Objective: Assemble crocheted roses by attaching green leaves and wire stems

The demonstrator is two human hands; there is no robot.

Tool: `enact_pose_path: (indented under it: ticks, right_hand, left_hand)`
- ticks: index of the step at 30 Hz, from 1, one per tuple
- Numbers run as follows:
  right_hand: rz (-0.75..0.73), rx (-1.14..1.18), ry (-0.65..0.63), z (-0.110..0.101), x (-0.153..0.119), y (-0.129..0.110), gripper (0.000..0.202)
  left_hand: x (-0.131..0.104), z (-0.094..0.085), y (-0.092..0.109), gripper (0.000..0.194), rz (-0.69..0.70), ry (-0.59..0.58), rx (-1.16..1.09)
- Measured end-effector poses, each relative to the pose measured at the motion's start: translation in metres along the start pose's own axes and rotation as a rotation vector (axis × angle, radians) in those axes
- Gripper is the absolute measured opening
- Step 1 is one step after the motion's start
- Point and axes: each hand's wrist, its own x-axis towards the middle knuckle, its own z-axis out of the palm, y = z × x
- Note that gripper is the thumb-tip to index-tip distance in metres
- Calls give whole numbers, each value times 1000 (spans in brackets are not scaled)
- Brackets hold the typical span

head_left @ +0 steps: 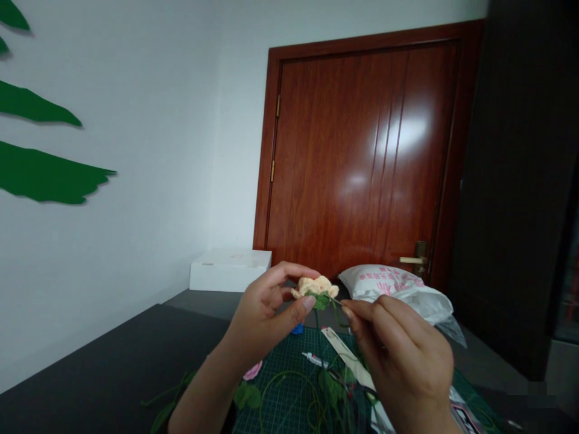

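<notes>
A cream crocheted flower with a green base is held up above the table in the head view. My left hand pinches it from the left, with the thumb on the green base and the fingers behind the petals. From the right, my right hand grips a thin needle-like tool whose tip meets the green base. A green stem hangs below the flower, and green yarn runs down beside it.
Below lie a green cutting mat, a small white tube, a pink flower piece, green leaves and a pale strip. Behind are a white box and a white plastic bag near the door.
</notes>
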Motion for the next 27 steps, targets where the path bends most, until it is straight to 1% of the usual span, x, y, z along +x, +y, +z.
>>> enact_pose_path:
  ticks: [3,7,12,14,19,23,27]
  right_hand:
    - [-24,11,1,-1,1,0,9]
    - [-33,17,-1,-1,3,1,11]
    - [-64,34,38,0,4,2,12]
    - [-65,31,29,0,4,3,12]
    - [-101,28,14,0,4,5,7]
    - [-111,11,29,0,3,4,8]
    - [-90,-20,13,0,1,5,12]
  left_hand:
    - [0,0,-2,24,74,23,-34]
    - [0,-1,-4,20,101,-21,-82]
    - [-1,-3,-3,18,60,-42,-95]
    - [-1,-3,-3,19,36,-43,-106]
    - [-1,-4,-4,21,42,-51,-119]
    - [-1,-3,-4,23,47,-46,-105]
    - [-2,-2,-5,27,7,-63,-85]
